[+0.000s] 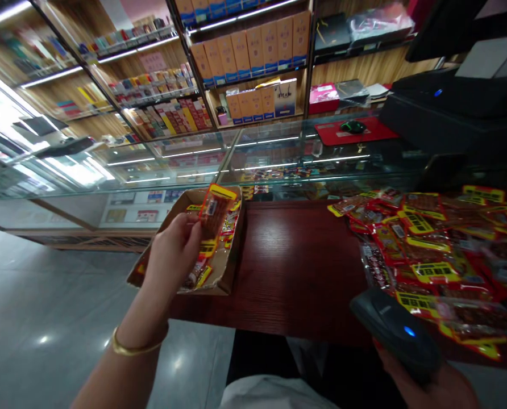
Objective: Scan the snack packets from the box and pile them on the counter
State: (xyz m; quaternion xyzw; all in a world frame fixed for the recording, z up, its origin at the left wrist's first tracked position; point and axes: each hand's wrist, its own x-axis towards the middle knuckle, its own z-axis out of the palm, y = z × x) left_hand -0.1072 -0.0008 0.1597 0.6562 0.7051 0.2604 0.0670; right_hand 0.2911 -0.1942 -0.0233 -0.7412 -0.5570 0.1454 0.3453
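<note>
Pinching a red-and-yellow snack packet [216, 215] in the left hand [174, 250], up over the open cardboard box [223, 286] with more packets [203, 276] in it! And clasping the dark scanner [387, 318], with its blue light [409, 332] on, in the right hand [435, 389], just beside the big packet pile [432, 250] on the dark red table [287, 261], near the glass counter [274, 156].

**Lettering shows, but none is legible**

Dark characters on the yellow panels [436, 272] of the heaped packets [424, 254] blur beyond reading. The packet [216, 213] in the left hand [174, 247] bears a white label [212, 206] with unreadable print. Tall boxes [253, 48] on the shelves [343, 72] carry characters, and a pink sign [153, 61] has faint writing, both too small to read.
</note>
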